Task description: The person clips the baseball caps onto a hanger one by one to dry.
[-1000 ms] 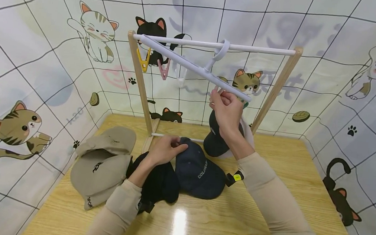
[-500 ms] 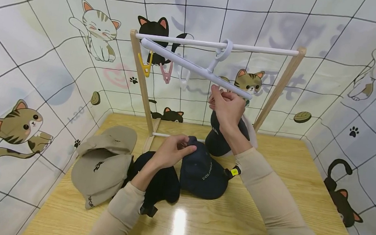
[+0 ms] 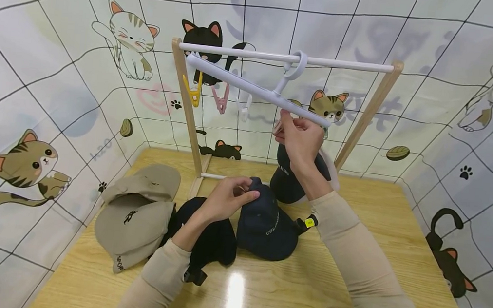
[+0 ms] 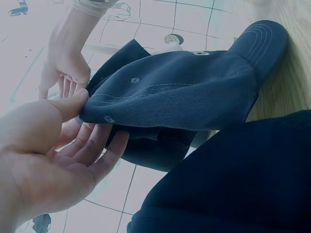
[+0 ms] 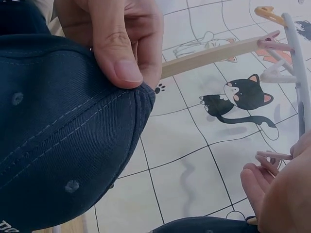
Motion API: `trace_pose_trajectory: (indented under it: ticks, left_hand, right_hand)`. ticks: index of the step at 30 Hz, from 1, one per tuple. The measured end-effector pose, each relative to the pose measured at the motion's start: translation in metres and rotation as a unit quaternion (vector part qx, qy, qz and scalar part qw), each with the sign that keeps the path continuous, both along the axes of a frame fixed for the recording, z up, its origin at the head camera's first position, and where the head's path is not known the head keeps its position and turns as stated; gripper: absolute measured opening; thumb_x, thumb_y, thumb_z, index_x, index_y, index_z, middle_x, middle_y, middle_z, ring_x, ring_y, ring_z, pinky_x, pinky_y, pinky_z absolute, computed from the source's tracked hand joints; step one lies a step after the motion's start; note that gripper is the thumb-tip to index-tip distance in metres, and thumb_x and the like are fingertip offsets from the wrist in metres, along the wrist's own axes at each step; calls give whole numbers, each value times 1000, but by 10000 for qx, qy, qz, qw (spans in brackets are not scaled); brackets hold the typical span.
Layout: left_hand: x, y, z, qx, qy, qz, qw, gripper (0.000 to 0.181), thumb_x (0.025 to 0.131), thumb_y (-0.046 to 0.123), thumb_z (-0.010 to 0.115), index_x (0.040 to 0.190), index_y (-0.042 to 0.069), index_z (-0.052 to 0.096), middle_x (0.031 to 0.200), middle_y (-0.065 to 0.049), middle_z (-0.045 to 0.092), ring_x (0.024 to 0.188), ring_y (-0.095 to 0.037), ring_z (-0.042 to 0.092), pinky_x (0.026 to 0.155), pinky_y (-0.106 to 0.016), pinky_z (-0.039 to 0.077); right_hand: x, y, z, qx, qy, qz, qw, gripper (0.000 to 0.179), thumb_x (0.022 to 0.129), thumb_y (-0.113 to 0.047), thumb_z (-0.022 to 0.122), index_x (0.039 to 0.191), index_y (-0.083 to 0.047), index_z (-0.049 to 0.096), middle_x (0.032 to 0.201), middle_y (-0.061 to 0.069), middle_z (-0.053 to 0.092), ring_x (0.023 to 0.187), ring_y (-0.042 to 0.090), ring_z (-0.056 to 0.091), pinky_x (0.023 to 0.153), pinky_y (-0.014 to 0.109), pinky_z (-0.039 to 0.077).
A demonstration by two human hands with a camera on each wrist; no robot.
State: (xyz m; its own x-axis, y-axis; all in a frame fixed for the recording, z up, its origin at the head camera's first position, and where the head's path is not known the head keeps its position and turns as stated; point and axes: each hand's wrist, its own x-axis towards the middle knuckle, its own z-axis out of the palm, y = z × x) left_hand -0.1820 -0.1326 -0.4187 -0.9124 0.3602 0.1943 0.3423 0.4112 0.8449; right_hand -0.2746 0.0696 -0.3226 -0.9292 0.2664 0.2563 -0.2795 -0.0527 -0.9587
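Observation:
My left hand (image 3: 227, 199) pinches the back edge of a navy baseball cap (image 3: 266, 229) between thumb and fingers. White lettering runs across its front, and its brim points towards the table's near side. Above it, my right hand (image 3: 302, 142) pinches a pale pink clothes clip (image 5: 269, 159) under the low right end of a lilac hanger (image 3: 252, 87). The hanger tilts on the rack's bar. Yellow (image 3: 193, 91), pink (image 3: 220, 98) and white clips (image 3: 243, 107) dangle from its left part. A dark cap (image 3: 290, 182) shows behind my right hand, its top hidden.
Two beige caps (image 3: 135, 222) lie at the left of the wooden table (image 3: 350, 280). A black cap (image 3: 208, 238) rests beside them, partly under my left forearm. The rack's wooden posts (image 3: 368, 116) stand at either side, before a cat-print wall cloth.
My left hand has shifted slightly right and up, taking the navy cap's back edge along. The right hand stays at the hanger's end with its clip. The view has shifted a little.

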Motion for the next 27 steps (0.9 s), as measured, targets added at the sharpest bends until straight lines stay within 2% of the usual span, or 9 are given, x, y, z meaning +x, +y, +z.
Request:
trace_pose_trajectory:
  ticks: [7, 18, 23, 27]
  left_hand:
    - [1, 6, 1, 211, 5, -163, 9996, 24, 111, 21, 75, 129, 5, 76, 114, -13, 77, 86, -12, 74, 79, -25, 58]
    - [2, 15, 8, 174, 574, -598, 9964, 13, 109, 21, 78, 116, 11, 80, 99, -6, 75, 80, -11, 62, 73, -24, 52]
    - [3, 19, 12, 94, 708, -803, 9942, 7, 106, 18, 81, 108, 11, 79, 96, -4, 72, 82, -11, 61, 76, -23, 53]
    - [5, 22, 17, 16, 964, -980, 9905, 8, 104, 16, 84, 103, 10, 78, 93, -3, 71, 81, -10, 60, 76, -23, 54]
  right_hand:
    - [0, 4, 0, 222, 67, -78, 9997, 45, 100, -45, 86, 105, -1, 86, 86, 10, 85, 70, 14, 84, 70, 31, 70]
    - [1, 10, 0, 613, 378, -147, 9973, 42, 100, -43, 87, 96, -1, 88, 77, 5, 83, 64, 11, 81, 65, 29, 68]
    - [1, 12, 1, 809, 372, -125, 9959, 42, 100, -44, 86, 95, -3, 89, 78, 6, 84, 66, 16, 83, 65, 28, 68]
    - [3, 12, 2, 1016, 397, -178, 9939, 42, 101, -45, 85, 94, -4, 89, 78, 6, 85, 66, 18, 83, 65, 28, 68]
